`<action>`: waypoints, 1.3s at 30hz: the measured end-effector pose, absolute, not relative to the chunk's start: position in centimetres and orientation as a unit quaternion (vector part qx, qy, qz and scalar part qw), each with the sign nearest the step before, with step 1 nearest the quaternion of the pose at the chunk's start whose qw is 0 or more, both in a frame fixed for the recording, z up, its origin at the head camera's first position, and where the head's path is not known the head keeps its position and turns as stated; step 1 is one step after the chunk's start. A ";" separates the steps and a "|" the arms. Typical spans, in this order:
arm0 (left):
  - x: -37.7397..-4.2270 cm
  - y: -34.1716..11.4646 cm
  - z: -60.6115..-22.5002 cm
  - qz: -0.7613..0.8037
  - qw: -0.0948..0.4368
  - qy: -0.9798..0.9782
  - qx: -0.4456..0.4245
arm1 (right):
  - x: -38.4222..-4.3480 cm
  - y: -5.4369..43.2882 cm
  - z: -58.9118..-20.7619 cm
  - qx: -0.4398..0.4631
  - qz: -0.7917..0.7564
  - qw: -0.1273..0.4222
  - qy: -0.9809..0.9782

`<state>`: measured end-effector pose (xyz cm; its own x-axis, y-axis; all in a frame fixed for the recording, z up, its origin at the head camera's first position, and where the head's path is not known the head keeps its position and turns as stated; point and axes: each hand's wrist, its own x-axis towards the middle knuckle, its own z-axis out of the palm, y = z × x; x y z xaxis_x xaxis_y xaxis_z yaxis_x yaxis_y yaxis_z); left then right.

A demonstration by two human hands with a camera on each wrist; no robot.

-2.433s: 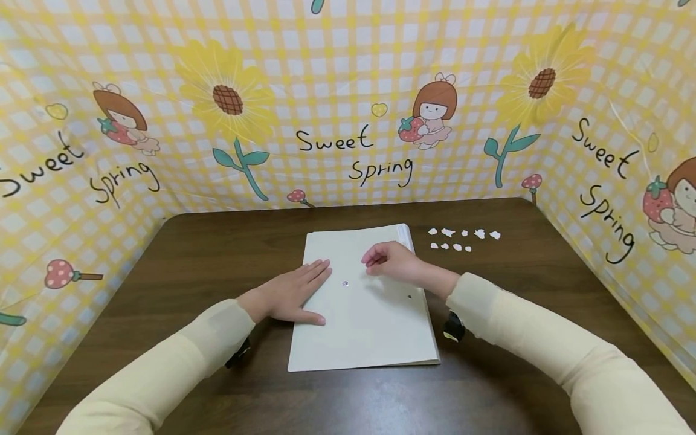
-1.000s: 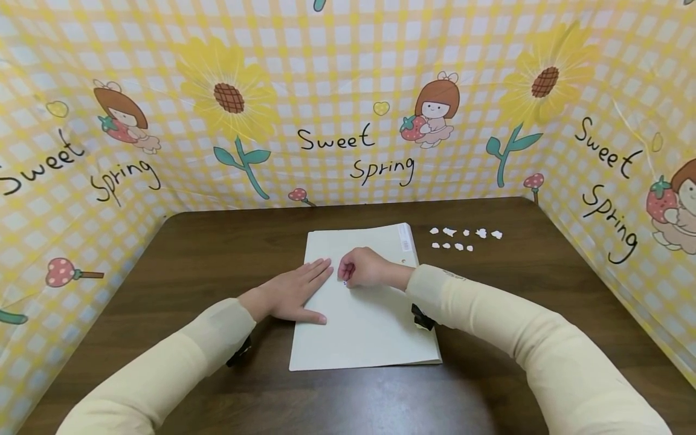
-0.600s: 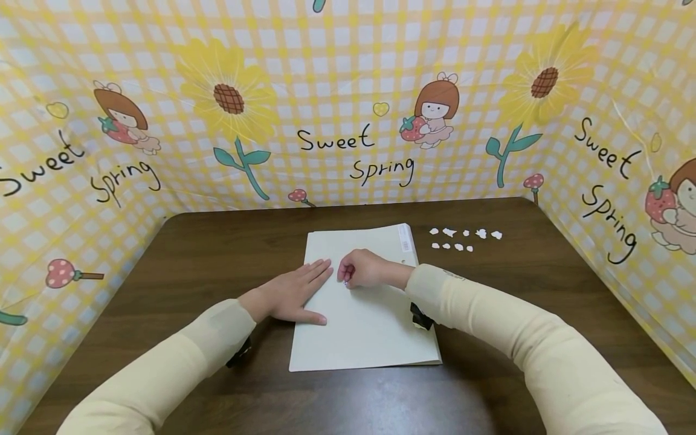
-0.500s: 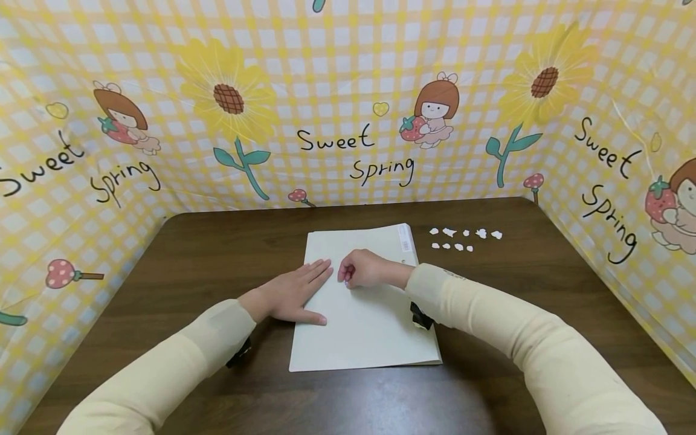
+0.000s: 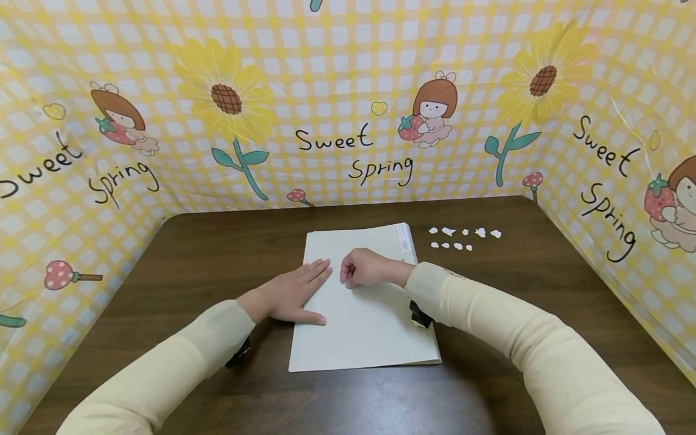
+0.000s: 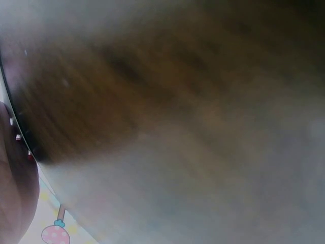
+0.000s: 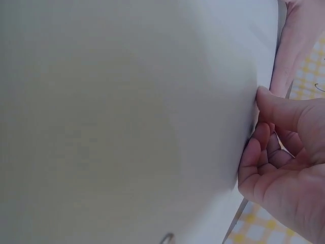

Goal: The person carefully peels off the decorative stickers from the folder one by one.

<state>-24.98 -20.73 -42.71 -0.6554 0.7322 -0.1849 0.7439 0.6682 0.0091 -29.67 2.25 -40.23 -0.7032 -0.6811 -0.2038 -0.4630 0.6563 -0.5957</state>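
A pale cover with a barcode label, a folder or pad (image 5: 370,338), lies on the dark table. My left hand (image 5: 290,294) rests flat on its left side, fingers straight and thumb spread. Over the middle of the cover, my right hand (image 5: 367,267) has its fingers curled and pinches a tiny patterned piece (image 5: 347,282) against the surface. Most of that piece is hidden by the fingertips. In the right wrist view the thumb and curled fingers of the right hand (image 7: 289,147) touch the pale surface. The left wrist view is mostly blurred.
Several small white scraps (image 5: 448,231) lie in two rows on the table (image 5: 522,266), right of the cover. A yellow checked cloth (image 5: 326,72) walls in the back and both sides. A small ring (image 7: 167,238) shows low in the right wrist view.
The right hand came left and down from above the cover to the tiny patterned piece, and its fingers closed there. Since then it has barely shifted. The left hand stays put.
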 end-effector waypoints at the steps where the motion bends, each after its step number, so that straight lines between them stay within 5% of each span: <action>1: -25.0 -20.7 -42.7 -0.034 0.086 0.909 0.406 | -29.7 2.3 -40.2 -0.324 -0.259 0.210 0.885; 39: -25.2 -20.8 -42.9 -0.034 0.085 0.909 0.406 | -29.9 6.1 -39.1 -0.338 -0.307 0.171 0.873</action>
